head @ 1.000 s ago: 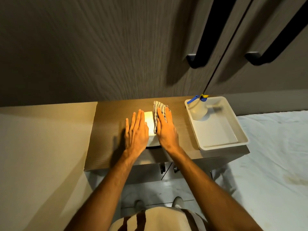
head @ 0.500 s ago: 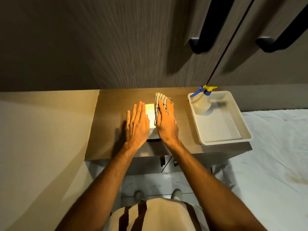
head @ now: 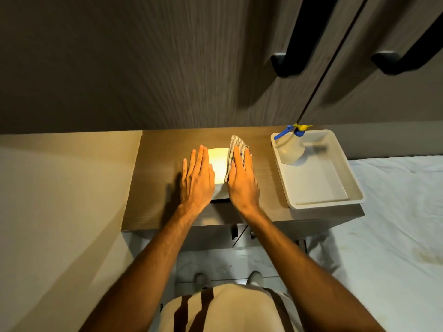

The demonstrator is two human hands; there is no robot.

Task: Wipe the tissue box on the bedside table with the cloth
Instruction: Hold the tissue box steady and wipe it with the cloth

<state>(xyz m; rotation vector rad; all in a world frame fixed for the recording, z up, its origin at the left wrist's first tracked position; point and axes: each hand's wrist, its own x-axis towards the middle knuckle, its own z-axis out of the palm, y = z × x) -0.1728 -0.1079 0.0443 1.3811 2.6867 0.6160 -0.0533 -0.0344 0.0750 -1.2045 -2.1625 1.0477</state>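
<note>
A pale tissue box [head: 218,164] stands mid-way along the wooden bedside table [head: 155,188], brightly lit from above. My left hand [head: 197,178] lies flat along the box's left side, fingers straight and together, bracing it. My right hand [head: 242,180] lies flat on a striped cloth [head: 236,144] and presses it against the right side and top edge of the box. The far end of the cloth sticks out beyond my fingertips. My hands hide the near part of the box.
A white tray [head: 316,185] sits on the table's right end with a spray bottle [head: 291,149] in its far left corner. Dark wardrobe doors with black handles [head: 287,65] rise behind. A white bed [head: 395,224] lies to the right and a beige wall [head: 60,188] to the left.
Both hands and the cloth stay on the box in nearly the same places. Only the view has tilted a little, so the table sits slightly higher in the picture.
</note>
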